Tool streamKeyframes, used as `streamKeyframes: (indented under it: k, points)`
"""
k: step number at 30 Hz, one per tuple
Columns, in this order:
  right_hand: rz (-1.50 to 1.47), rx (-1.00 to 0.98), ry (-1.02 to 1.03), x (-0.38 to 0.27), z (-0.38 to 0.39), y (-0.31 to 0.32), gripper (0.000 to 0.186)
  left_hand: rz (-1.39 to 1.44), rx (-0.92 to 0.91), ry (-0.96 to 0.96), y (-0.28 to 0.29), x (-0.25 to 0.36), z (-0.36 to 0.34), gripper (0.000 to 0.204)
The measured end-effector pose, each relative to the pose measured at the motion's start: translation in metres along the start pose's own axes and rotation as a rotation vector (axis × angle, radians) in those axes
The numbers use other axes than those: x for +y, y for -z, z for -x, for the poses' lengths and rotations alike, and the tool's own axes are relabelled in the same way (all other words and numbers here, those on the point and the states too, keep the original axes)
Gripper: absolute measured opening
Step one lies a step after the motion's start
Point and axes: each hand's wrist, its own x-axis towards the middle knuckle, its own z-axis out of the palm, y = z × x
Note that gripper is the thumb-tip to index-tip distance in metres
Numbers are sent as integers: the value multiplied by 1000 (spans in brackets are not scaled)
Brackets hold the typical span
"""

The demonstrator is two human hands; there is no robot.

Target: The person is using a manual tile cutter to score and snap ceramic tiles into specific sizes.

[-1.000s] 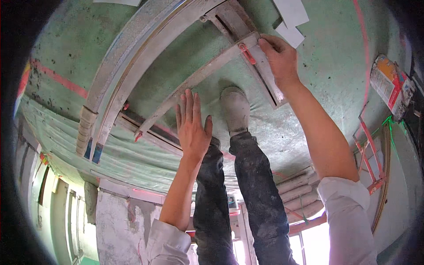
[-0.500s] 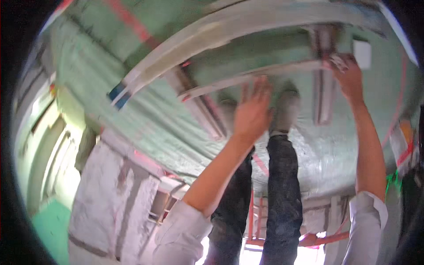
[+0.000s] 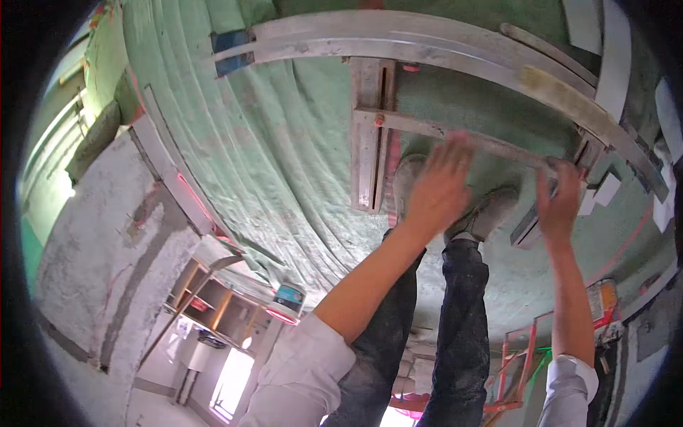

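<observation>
A thin grey bar (image 3: pixel 491 144) lies across two slotted metal rails. The left rail (image 3: pixel 366 153) shows almost whole; the right rail (image 3: pixel 525 229) is partly hidden by my right hand. My left hand (image 3: pixel 435 192) is over the middle of the bar, its fingers stretched out and blurred at the tips, holding nothing. Near the bar's right end, the fingers of my right hand (image 3: pixel 558 199) are bent round it. Just beyond, a long pale metal straightedge (image 3: pixel 427 39) with a blue end crosses the rails and looks bowed in this view.
Wrinkled green sheeting (image 3: pixel 235 149) covers the floor. My shoes (image 3: pixel 484 213) stand between the rails. A white and blue bucket (image 3: pixel 287 302) is at lower left, near a grey wall panel (image 3: pixel 92 263). White pieces (image 3: pixel 607 188) lie right of my right hand; a red frame (image 3: pixel 519 363) stands lower right.
The view has turned, so the rails and straightedge appear swung round and farther right. My left hand remains over the bar with fingers stretched; my right hand stays at the bar's right end.
</observation>
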Motion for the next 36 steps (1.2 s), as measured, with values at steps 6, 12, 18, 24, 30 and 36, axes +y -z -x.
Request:
streamKeyframes:
  k: [6, 12, 18, 24, 30, 36]
  points:
    - [-262, -195, 292, -169, -58, -75, 40, 11, 137, 196, 17, -53, 32, 79]
    - [-264, -185, 429, -246, -98, -144, 39, 172, 107, 194, -3, -64, 54, 73]
    - [-156, -107, 381, -253, -87, -164, 42, 291, 143, 306, -26, -49, 50, 62]
    - [-111, -71, 448, -256, -87, -167, 43, 387, 222, 377, -46, -47, 47, 74]
    - [-154, -34, 454, -246, -87, -170, 45, 464, 266, 401, -46, -42, 43, 75]
    - [-126, -47, 452, -254, -85, -172, 44, 420, 238, 386, -49, -48, 47, 75]
